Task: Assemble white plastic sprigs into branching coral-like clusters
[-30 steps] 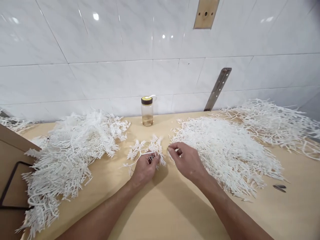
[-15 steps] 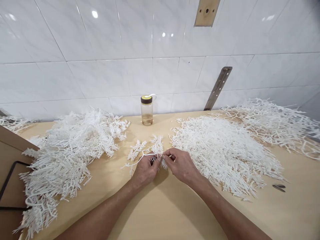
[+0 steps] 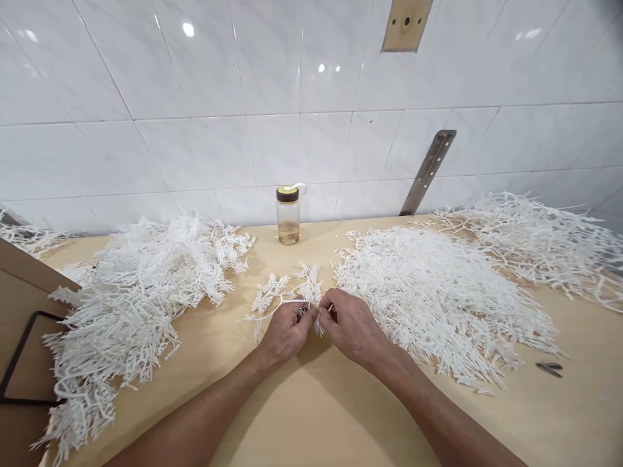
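My left hand point(image 3: 288, 325) pinches a white plastic branch point(image 3: 282, 303) with feathery side sprigs, which spreads out to the left and above the fingers. A small dark metallic thing shows between the left thumb and fingers, too hidden to name. Close beside it, my right hand point(image 3: 346, 319) is closed, thumb and forefinger pinched at a white sprig point(image 3: 318, 324) at the branch's right end. The exact grip there is partly covered by the fingers. A heap of loose white sprigs point(image 3: 438, 298) lies just right of my right hand.
A pile of leafy white branches point(image 3: 146, 292) covers the left side. Bare white stems point(image 3: 545, 240) lie at the far right. A clear bottle point(image 3: 289, 220) stands near the tiled wall point(image 3: 195, 155). Small dark snips point(image 3: 549, 369) rest at right; a brown box point(image 3: 24, 324) stands left.
Both hands stay together at the branch, with only a slight shift of the fingers. The whole view has moved a little, so everything appears slightly further right.
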`<state>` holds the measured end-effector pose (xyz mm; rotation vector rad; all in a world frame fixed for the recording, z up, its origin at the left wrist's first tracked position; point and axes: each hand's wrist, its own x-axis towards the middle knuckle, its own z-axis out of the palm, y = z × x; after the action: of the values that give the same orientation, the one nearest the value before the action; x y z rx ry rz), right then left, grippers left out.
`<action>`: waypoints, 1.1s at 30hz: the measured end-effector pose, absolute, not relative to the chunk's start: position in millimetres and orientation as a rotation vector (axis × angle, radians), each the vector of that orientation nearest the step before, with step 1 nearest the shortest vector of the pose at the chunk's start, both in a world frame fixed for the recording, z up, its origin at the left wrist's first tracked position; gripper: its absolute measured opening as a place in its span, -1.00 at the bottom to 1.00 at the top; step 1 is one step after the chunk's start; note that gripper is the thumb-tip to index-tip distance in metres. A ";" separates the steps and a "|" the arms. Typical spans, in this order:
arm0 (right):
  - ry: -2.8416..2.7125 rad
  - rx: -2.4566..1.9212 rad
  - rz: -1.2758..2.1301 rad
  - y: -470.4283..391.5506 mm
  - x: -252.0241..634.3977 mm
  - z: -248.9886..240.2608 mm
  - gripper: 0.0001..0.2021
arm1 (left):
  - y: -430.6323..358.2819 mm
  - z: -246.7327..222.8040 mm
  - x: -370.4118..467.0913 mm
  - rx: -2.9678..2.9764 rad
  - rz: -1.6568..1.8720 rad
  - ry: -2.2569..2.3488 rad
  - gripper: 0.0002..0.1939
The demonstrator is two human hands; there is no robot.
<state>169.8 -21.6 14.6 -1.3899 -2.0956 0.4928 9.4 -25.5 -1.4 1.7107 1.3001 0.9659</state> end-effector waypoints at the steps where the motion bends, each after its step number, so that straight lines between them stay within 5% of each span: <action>1: -2.107 -1.396 0.479 -21.5 168.4 13.7 -0.89 | -24.9 -2.1 9.3 1.715 0.959 1.288 -0.63; 8: -2.002 -1.599 0.161 -6.0 172.8 6.6 -0.85 | -22.6 -2.9 6.5 1.728 1.007 1.199 -0.64; 18: -1.759 -1.573 0.347 -1.3 195.1 15.2 -0.95 | -19.7 -8.8 5.7 1.490 1.131 1.239 -0.63; 33: -1.967 -1.464 0.429 -10.2 184.8 17.1 -0.79 | -22.4 -8.3 9.5 1.544 1.110 1.297 -0.65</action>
<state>184.8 -10.2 17.1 -1.4643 -1.9670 0.4288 9.5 -22.4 -8.3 1.5438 1.2965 1.1100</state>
